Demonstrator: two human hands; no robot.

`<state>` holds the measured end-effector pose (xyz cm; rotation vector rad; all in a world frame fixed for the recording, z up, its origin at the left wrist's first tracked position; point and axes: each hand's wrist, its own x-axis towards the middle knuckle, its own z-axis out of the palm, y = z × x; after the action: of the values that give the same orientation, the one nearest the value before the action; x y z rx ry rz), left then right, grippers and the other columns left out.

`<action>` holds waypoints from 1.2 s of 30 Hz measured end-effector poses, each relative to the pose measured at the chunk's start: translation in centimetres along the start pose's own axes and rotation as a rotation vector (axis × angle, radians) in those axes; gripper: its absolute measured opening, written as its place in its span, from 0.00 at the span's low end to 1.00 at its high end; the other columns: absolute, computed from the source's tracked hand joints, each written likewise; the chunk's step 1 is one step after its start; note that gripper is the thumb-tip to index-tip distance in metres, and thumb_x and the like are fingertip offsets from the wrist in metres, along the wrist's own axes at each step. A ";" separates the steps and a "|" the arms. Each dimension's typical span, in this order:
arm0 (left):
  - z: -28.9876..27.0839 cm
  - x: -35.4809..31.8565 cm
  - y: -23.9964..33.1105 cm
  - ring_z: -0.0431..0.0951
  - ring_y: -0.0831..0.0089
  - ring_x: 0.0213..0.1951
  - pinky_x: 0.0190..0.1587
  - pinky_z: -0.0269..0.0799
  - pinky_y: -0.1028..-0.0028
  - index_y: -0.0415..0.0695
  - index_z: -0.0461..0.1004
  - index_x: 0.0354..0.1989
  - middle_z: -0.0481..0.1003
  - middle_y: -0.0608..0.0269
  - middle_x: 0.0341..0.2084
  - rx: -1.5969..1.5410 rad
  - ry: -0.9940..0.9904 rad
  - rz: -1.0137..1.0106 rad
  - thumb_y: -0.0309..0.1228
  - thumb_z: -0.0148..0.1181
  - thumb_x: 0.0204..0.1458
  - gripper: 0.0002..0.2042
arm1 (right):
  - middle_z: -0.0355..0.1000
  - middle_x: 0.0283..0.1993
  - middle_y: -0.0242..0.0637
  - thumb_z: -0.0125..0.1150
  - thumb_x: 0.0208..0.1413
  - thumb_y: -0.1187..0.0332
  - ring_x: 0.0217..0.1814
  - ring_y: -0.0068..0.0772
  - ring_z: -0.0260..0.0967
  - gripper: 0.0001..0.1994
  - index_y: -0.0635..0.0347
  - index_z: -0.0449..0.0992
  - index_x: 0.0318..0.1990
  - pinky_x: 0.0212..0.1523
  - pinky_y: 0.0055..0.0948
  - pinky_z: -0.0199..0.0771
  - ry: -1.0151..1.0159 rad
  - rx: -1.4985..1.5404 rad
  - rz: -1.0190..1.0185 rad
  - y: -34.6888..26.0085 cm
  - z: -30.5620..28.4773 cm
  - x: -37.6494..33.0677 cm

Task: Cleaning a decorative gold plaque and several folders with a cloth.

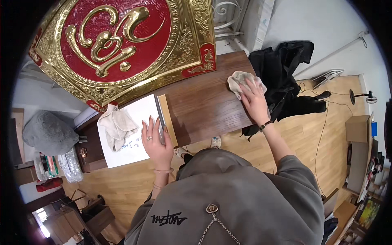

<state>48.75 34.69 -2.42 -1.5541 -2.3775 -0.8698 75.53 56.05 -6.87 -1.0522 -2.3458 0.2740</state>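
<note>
R hand (254, 100) grip wide, flat on crumpled cloth (236, 83), R end of desk (204, 108); cloth's long axis approx L–R. L hand (157, 143) grip wide, on white sheet (141, 110), fingers pointing away.

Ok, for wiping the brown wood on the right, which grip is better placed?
Likely the right: the right grip lies on a pale cloth over the brown wood. The left grip is by the white sheet and gold strip, with no cloth under it.

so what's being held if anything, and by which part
Right hand lies over the near right of a cloth, no grip visible. Left hand holds nothing visible.
</note>
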 end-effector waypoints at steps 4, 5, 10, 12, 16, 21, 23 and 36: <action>-0.3 -0.1 0.1 0.61 0.50 0.64 0.64 0.55 0.58 0.42 0.74 0.51 0.70 0.53 0.57 0.011 -0.001 0.011 0.28 0.55 0.55 0.15 | 0.67 0.60 0.37 0.61 0.53 0.69 0.64 0.50 0.60 0.15 0.52 0.78 0.50 0.65 0.43 0.57 0.076 -0.049 0.107 -2.5 -0.9 -4.1; -0.4 0.1 0.0 0.62 0.50 0.63 0.64 0.55 0.59 0.41 0.74 0.51 0.70 0.54 0.57 0.021 0.003 0.007 0.27 0.55 0.55 0.15 | 0.68 0.59 0.37 0.61 0.53 0.69 0.62 0.50 0.62 0.16 0.52 0.77 0.50 0.64 0.43 0.59 0.013 0.010 -0.008 -3.6 -1.6 -6.3; -0.5 -0.2 0.3 0.62 0.51 0.63 0.64 0.55 0.59 0.42 0.74 0.52 0.70 0.54 0.57 0.030 0.006 -0.004 0.27 0.54 0.55 0.15 | 0.70 0.56 0.37 0.61 0.53 0.69 0.58 0.48 0.66 0.16 0.53 0.77 0.51 0.61 0.42 0.64 -0.118 0.114 -0.161 0.5 -2.0 -5.1; -0.1 -0.4 0.2 0.61 0.51 0.63 0.64 0.55 0.59 0.42 0.74 0.51 0.70 0.54 0.57 0.035 0.010 -0.006 0.27 0.54 0.55 0.15 | 0.70 0.57 0.37 0.61 0.53 0.68 0.57 0.47 0.66 0.15 0.54 0.77 0.50 0.60 0.41 0.64 -0.053 0.020 -0.055 2.8 -0.9 -0.3; 0.3 -0.2 0.6 0.61 0.51 0.64 0.64 0.55 0.59 0.43 0.73 0.52 0.70 0.54 0.57 0.016 -0.009 -0.003 0.27 0.54 0.54 0.16 | 0.69 0.57 0.38 0.57 0.55 0.68 0.56 0.49 0.65 0.15 0.53 0.77 0.50 0.61 0.44 0.61 0.093 0.015 -0.028 8.3 2.0 7.8; -0.6 -0.3 0.4 0.63 0.52 0.62 0.63 0.55 0.58 0.43 0.73 0.52 0.71 0.53 0.55 0.031 -0.006 -0.013 0.27 0.56 0.53 0.17 | 0.69 0.57 0.39 0.57 0.55 0.71 0.59 0.49 0.65 0.15 0.54 0.77 0.50 0.64 0.45 0.58 -0.042 0.056 -0.008 3.5 0.3 2.7; -2.0 0.6 1.1 0.64 0.53 0.61 0.63 0.56 0.58 0.42 0.73 0.52 0.71 0.53 0.55 0.072 0.023 0.003 0.27 0.57 0.52 0.17 | 0.70 0.57 0.39 0.57 0.55 0.73 0.60 0.48 0.65 0.15 0.54 0.77 0.51 0.66 0.45 0.57 -0.135 0.121 -0.010 0.3 -2.1 -2.6; -19.0 10.0 8.6 0.75 0.62 0.47 0.49 0.74 0.65 0.44 0.71 0.37 0.75 0.56 0.37 -1.435 -0.002 0.889 0.45 0.66 0.48 0.18 | 0.71 0.54 0.40 0.54 0.50 0.76 0.56 0.48 0.67 0.21 0.51 0.75 0.53 0.62 0.43 0.62 0.048 -0.125 -0.003 5.2 4.6 10.1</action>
<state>48.71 34.41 20.66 -2.5086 -0.4895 -2.3376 70.72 67.22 -8.68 -1.1013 -2.3460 0.1005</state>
